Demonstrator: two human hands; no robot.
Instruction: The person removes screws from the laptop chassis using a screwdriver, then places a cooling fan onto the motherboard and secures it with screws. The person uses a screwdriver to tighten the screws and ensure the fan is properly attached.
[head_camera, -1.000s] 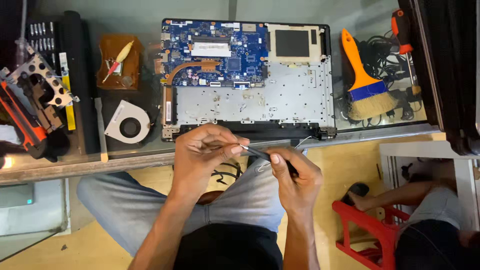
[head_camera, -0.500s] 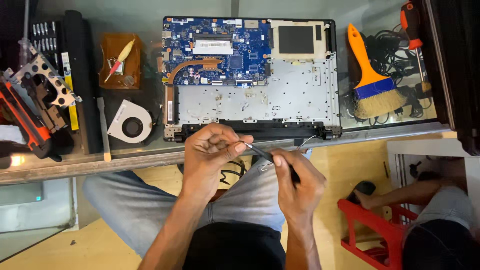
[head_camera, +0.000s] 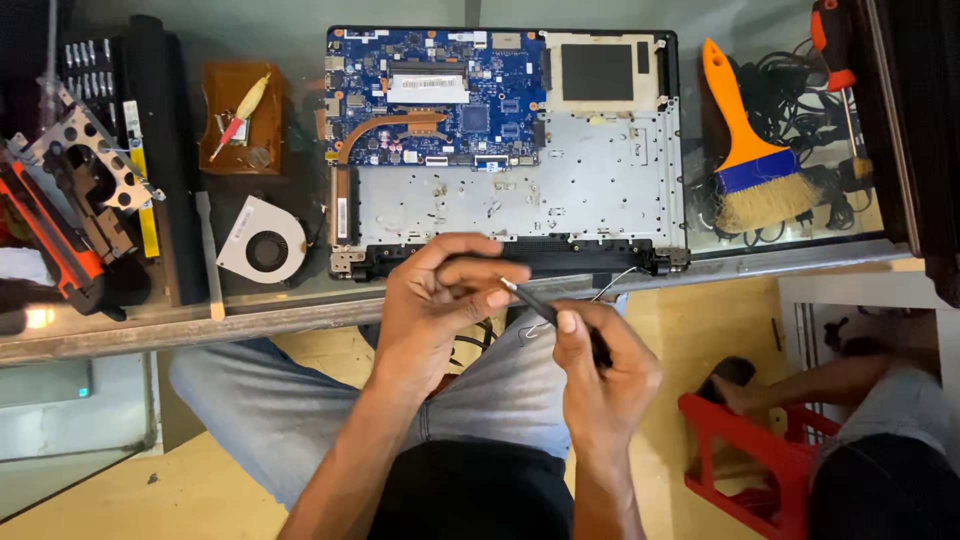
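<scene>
An opened laptop (head_camera: 520, 190) lies on the glass table, its blue circuit board and copper heat pipe exposed. Just in front of its near edge, above my lap, my right hand (head_camera: 605, 370) grips a thin dark screwdriver (head_camera: 540, 305) that points up and left. My left hand (head_camera: 435, 300) is curled with its fingertips pinched at the screwdriver's tip. What the fingers pinch there is too small to see. A thin wire (head_camera: 615, 283) runs from the laptop's edge toward my hands.
A loose cooling fan (head_camera: 262, 243) lies left of the laptop, with a brown tray (head_camera: 240, 118) of small tools behind it. An orange brush (head_camera: 752, 160) and black cables (head_camera: 800, 95) lie at the right. Metal brackets (head_camera: 85, 170) sit far left. Another person's leg rests on a red stool (head_camera: 750, 450).
Both hands stay together at the screwdriver tip with only slight finger movement. The view has shifted a little.
</scene>
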